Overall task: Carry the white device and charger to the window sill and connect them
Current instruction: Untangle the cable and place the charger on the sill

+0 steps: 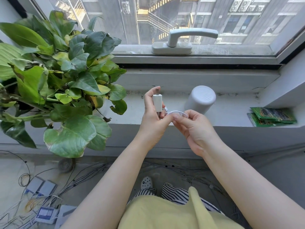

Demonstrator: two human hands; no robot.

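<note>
White cylindrical device (200, 100) parked on sill (231, 111), freeing left hand (154, 113) to clasp charger plug (157, 103), right hand (192, 128) pinching its cable (177, 112) for connecting.

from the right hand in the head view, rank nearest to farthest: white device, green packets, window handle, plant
From the right hand:
1. White device, standing on the sill just beyond the hand.
2. Window handle, on the frame up behind, and green packets, at the sill's right end: too close to call.
3. Plant, filling the left end past the left hand.

Bare sill (231, 111) between white device (200, 100) and green packets (272, 117)
</note>
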